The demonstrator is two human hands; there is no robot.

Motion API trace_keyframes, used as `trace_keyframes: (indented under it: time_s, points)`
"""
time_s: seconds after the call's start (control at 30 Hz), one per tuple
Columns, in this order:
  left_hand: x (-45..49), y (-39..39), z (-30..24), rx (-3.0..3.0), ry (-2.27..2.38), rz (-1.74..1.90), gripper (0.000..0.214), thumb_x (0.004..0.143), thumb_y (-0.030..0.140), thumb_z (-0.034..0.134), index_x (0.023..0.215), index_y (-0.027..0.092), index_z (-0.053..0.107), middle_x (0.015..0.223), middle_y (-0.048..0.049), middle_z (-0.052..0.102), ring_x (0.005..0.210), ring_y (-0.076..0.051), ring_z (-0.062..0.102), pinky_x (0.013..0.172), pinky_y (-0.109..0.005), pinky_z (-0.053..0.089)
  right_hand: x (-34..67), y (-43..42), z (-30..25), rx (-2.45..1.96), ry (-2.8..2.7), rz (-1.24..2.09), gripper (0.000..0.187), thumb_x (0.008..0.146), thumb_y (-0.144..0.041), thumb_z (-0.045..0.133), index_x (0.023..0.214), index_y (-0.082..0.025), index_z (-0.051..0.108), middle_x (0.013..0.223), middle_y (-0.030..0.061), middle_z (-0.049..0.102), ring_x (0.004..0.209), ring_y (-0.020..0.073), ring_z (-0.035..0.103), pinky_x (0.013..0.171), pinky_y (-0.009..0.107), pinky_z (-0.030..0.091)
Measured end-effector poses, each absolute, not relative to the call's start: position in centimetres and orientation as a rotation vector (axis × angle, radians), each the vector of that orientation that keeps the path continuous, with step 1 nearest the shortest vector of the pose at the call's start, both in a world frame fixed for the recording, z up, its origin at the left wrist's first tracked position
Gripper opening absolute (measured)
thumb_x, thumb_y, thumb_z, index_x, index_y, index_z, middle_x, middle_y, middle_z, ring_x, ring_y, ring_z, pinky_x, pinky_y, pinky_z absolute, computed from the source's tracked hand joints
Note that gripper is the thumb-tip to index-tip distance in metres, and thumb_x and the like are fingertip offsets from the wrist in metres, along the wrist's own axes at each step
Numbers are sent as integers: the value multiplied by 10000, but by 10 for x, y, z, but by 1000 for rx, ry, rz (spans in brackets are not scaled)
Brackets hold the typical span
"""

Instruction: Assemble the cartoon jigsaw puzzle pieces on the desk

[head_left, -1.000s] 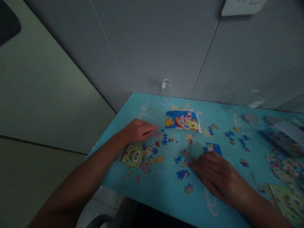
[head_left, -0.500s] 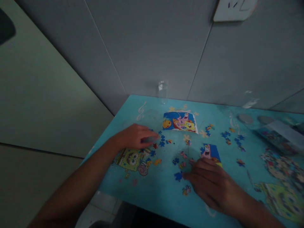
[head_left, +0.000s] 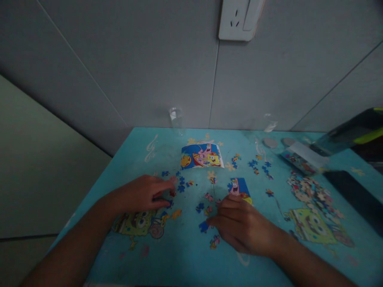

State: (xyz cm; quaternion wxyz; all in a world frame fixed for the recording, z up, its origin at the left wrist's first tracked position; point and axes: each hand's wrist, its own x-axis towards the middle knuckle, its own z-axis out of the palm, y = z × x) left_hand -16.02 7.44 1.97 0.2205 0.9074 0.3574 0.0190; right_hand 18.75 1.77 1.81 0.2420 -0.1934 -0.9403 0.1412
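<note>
My left hand (head_left: pixel 143 195) rests on the turquoise table (head_left: pixel 179 255), its index finger and thumb closed round a small reddish puzzle piece (head_left: pixel 172 194). Blue loose pieces (head_left: pixel 181 185) lie just beyond its fingertips. My right hand (head_left: pixel 242 225) lies flat with the fingers stretched leftward. Its fingertips touch a blue piece (head_left: pixel 204 226), and another piece (head_left: pixel 214 241) sits below them. Right above its knuckles lies a small joined puzzle section (head_left: pixel 239 186). A larger cartoon picture section (head_left: pixel 202 156) lies farther back.
A clear glass (head_left: pixel 176 115) and a second clear cup (head_left: pixel 270 122) stand by the wall. Two round lids (head_left: pixel 271 142), a puzzle box (head_left: pixel 302 157) and a heap of pieces (head_left: pixel 311 191) are at right. A dark slab (head_left: pixel 353 195) lies at the far right, under a wall socket (head_left: pixel 239 18).
The camera has swung right and up. My left hand drew back toward me and closed on a small piece. My right hand slid left and nearer over the loose pieces.
</note>
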Motion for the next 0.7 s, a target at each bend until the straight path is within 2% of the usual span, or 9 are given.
trace_keyframes:
  time_s: [0.17,0.27,0.4,0.57,0.63,0.7]
  points:
    - [-156,71,15,2548,972,59,186,969,360,629,1131,283,678,994,7,734,828,-174,705,750,-275,484,188,17,14,-536,-2583,380,234,989,-158,505,1158,-164,667,782,36,680,747,189,573,728,379,416]
    - [-158,68,17,2509,967,64,254,937,350,660,1185,297,678,1036,-3,731,876,-182,703,795,-285,497,188,16,13,-528,-2584,382,229,986,-150,513,1158,-158,664,782,30,674,745,186,566,726,375,408]
    - [-161,65,23,2444,981,40,400,895,316,691,1292,310,640,1158,-18,712,1032,-206,682,928,-317,489,187,17,14,-524,-2567,368,216,978,-142,523,1134,-150,672,755,20,654,722,182,546,726,373,401]
    - [-162,67,20,2455,921,6,313,941,329,674,1254,323,659,1197,7,722,1128,-228,654,1107,-407,382,188,17,13,-525,-2578,388,237,980,-149,527,1173,-151,664,799,28,675,752,189,554,753,381,400]
    - [-162,68,19,2472,884,26,271,954,322,667,1225,314,672,1177,11,729,1117,-220,659,1108,-405,372,189,17,13,-531,-2580,400,231,982,-155,531,1172,-156,663,811,28,677,756,189,556,759,382,397]
    - [-160,68,18,2479,869,53,249,954,302,668,1202,296,679,1138,4,733,1080,-212,663,1044,-376,410,189,17,13,-529,-2585,400,224,985,-158,529,1166,-158,661,813,28,676,755,188,555,765,385,395]
